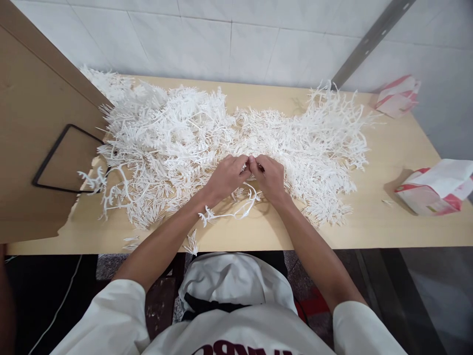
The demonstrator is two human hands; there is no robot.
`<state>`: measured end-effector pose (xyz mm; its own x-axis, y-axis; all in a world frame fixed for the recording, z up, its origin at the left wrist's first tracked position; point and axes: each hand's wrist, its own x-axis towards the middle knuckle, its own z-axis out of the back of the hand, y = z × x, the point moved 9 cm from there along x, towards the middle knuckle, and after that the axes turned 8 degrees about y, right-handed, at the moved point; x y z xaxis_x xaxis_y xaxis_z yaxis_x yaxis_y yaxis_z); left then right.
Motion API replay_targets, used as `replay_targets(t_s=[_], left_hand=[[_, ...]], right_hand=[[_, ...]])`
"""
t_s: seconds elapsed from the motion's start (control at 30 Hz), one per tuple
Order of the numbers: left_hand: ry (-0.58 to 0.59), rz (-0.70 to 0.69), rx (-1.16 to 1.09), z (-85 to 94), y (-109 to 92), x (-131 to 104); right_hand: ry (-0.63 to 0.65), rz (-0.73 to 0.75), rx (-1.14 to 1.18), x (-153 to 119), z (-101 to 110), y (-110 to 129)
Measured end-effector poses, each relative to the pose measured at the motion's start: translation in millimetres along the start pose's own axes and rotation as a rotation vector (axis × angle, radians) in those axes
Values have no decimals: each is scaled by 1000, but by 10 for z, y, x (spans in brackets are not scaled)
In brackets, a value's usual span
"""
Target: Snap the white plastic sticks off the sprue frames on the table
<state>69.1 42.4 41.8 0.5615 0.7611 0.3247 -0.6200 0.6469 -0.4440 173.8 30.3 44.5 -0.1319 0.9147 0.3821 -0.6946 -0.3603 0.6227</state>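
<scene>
My left hand (229, 175) and my right hand (269, 176) meet at the middle of the table, fingertips together. Both are closed in a pinch on a white branched plastic piece (232, 214), whose curved stem hangs below them toward my left forearm. What lies right between the fingertips is mostly hidden. Around and beyond the hands spreads a large heap of small white spiky pieces (170, 123). Longer white branched strands (332, 123) are piled at the right of the heap.
A cardboard box (40, 123) with a black wire frame (53, 153) stands at the left. Two red-and-white paper packets, one nearer (436, 187) and one farther (398, 96), sit at the right. Behind the table (373, 217) are a tiled wall and a metal post (369, 44).
</scene>
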Motion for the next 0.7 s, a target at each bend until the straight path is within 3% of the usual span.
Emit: replay_targets(t_s=[0.2,0.4,0.53,0.7], left_hand=[[-13,7,19,-7,-63,-25],[-55,84,2,20,0,-40],[-145,-15,85,80,14,-52],[-128,-135,113,44,28,-62]], right_hand=[[-127,-16,-128,-66,64,-5],[-164,-121,35,-78,56,-56],[-40,-219,342,-44,-92,-88],[151,-243,625,13,-230,-145]])
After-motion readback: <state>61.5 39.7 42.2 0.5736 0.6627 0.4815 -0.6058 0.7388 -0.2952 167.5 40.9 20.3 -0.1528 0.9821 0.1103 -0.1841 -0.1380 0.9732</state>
